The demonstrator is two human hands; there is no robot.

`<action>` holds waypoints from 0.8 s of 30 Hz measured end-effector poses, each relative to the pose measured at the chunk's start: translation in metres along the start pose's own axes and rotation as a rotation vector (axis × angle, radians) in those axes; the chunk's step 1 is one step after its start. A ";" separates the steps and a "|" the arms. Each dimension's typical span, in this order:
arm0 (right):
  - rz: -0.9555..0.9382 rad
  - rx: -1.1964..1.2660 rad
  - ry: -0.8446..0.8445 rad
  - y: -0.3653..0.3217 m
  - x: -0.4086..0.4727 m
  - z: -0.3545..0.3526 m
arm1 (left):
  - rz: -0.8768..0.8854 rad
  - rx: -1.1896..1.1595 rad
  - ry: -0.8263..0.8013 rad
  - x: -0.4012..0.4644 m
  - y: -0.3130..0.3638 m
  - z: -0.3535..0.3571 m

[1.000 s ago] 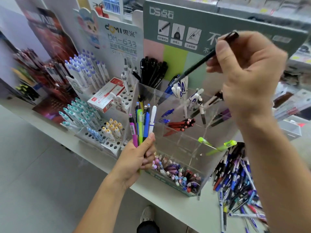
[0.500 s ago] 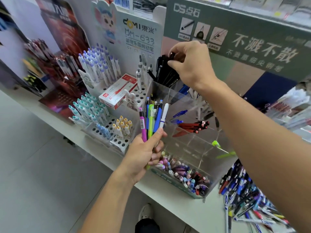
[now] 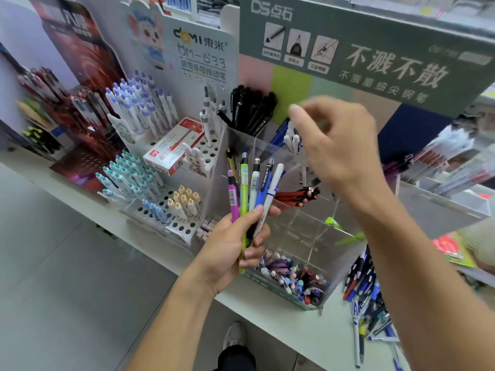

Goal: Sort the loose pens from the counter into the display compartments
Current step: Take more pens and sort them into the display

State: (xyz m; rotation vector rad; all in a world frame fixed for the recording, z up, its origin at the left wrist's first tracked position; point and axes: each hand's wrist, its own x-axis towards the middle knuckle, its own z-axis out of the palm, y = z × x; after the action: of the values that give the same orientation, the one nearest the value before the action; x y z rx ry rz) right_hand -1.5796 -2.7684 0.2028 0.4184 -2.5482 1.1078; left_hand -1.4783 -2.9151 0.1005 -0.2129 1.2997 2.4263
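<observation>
My left hand [image 3: 235, 245] grips a bunch of several pens [image 3: 250, 188], pink, green, white and blue, held upright in front of the clear acrylic display [image 3: 300, 236]. My right hand [image 3: 337, 145] hovers blurred above the display's back compartments, fingers loosely curled and holding nothing. The black pens [image 3: 251, 108] stand in the back left compartment. Red pens [image 3: 297, 198] lie in a middle compartment, green highlighters [image 3: 345, 234] in another, and mixed pens [image 3: 294, 279] fill the front one. A pile of loose pens [image 3: 369, 298] lies on the counter at the right.
White racks hold purple-capped pens [image 3: 139, 108], teal pens [image 3: 131, 178] and yellow-capped pens [image 3: 186, 202] at the left. A red and white pen box [image 3: 174, 147] rests on a rack. A grey-green sign board [image 3: 375, 52] rises behind. The white counter edge [image 3: 267, 306] runs diagonally.
My right hand carried a dark pen to the black pen compartment, released it there, and has pulled back to the right, holding nothing. My left hand keeps its bunch.
</observation>
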 end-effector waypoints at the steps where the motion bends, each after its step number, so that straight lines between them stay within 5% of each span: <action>1: 0.113 0.083 -0.039 0.004 -0.018 -0.009 | -0.010 0.000 -0.040 -0.001 -0.001 0.002; 4: 0.449 0.440 -0.321 0.017 -0.062 -0.019 | -0.058 0.058 -0.123 -0.004 -0.004 0.010; 7: 0.549 0.684 -0.299 0.036 -0.079 -0.021 | -0.071 0.194 -0.153 -0.002 -0.010 0.020; 14: 0.518 0.650 -0.015 0.062 -0.088 -0.044 | -0.005 0.424 0.157 0.009 -0.030 0.035; 20: 0.304 0.297 -0.299 0.071 -0.093 -0.050 | -0.080 0.527 0.020 0.003 -0.027 0.041; 24: 0.267 0.491 -0.152 0.063 -0.085 -0.057 | -0.046 0.487 -0.005 0.002 -0.026 0.044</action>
State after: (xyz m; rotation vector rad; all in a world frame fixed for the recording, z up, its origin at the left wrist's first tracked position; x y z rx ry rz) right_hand -1.5174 -2.6733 0.1639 0.2884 -2.4897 1.8793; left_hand -1.4679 -2.8651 0.1048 -0.1001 1.8074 1.9934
